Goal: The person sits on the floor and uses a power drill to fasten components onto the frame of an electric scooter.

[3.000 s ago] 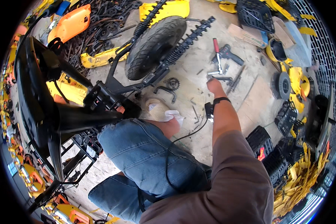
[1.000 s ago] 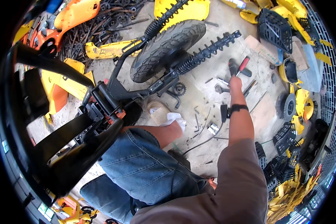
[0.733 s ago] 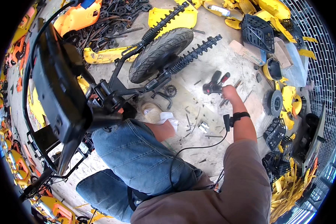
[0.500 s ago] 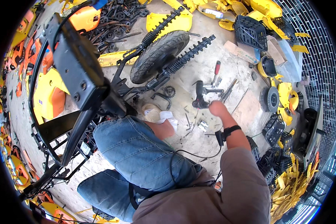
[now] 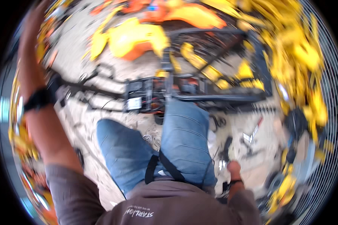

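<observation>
My left arm reaches up along the left rim; my left hand (image 5: 36,15) is smeared by motion and partly cut off, so its fingers cannot be made out. It is nearest the left end of a black scooter frame (image 5: 218,98), which lies across the floor in front of my knees. Low on the right, my right hand (image 5: 234,167) is closed, seemingly round the end of a black power tool (image 5: 227,145). Blur hides the exact grip. Beyond that tool lie a red-handled screwdriver (image 5: 258,123) and several dark metal tools (image 5: 248,149).
Yellow and orange body panels (image 5: 139,37) lie beyond the frame. A heap of yellow plastic parts (image 5: 296,52) fills the far right, beside a slatted wall (image 5: 325,90). A black coil spring (image 5: 264,109) sticks out at the frame's right end. A dark round part (image 5: 276,182) lies at right.
My view has swung to the left, so the frame now lies across the middle. My left arm has come into view, raised. My right hand stays low by the black power tool.
</observation>
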{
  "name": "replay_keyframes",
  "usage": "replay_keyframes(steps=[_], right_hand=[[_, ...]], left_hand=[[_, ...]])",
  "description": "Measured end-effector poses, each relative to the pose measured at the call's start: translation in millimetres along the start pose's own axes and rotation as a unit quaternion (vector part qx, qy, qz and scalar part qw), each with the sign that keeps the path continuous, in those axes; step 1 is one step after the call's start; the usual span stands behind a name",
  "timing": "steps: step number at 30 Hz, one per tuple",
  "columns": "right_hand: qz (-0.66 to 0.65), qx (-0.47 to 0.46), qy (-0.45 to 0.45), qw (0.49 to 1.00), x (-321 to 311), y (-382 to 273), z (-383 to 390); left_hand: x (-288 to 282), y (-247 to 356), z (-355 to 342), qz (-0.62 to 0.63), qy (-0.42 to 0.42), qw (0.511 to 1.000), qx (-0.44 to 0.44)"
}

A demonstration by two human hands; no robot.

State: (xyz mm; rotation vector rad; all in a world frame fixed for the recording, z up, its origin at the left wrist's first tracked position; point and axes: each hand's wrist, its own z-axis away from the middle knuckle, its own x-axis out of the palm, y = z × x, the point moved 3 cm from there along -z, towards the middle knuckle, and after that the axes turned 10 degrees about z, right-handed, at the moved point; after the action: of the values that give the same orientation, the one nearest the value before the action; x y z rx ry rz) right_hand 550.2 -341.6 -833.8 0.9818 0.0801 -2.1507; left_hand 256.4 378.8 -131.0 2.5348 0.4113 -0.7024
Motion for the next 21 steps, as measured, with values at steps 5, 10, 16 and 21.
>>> replay_keyframes(steps=[5, 10, 16, 21], right_hand=[[0.15, -0.103, -0.052, 0.982, -37, 31, -21], [0.204, -0.176, -0.005, 0.963, -213, -45, 15], [0.142, -0.204, 0.064, 0.966, -381, -101, 181], [0.064, -0.226, 0.078, 0.969, -451, -81, 287]], left_hand=[[-9, 18, 15, -0.152, 0.102, 0.983, 0.036], [-4, -13, 10, -0.136, 0.121, 0.983, 0.03], [26, -27, 3, -0.117, 0.197, 0.972, 0.056], [27, -27, 3, -0.096, 0.186, 0.976, 0.064]])
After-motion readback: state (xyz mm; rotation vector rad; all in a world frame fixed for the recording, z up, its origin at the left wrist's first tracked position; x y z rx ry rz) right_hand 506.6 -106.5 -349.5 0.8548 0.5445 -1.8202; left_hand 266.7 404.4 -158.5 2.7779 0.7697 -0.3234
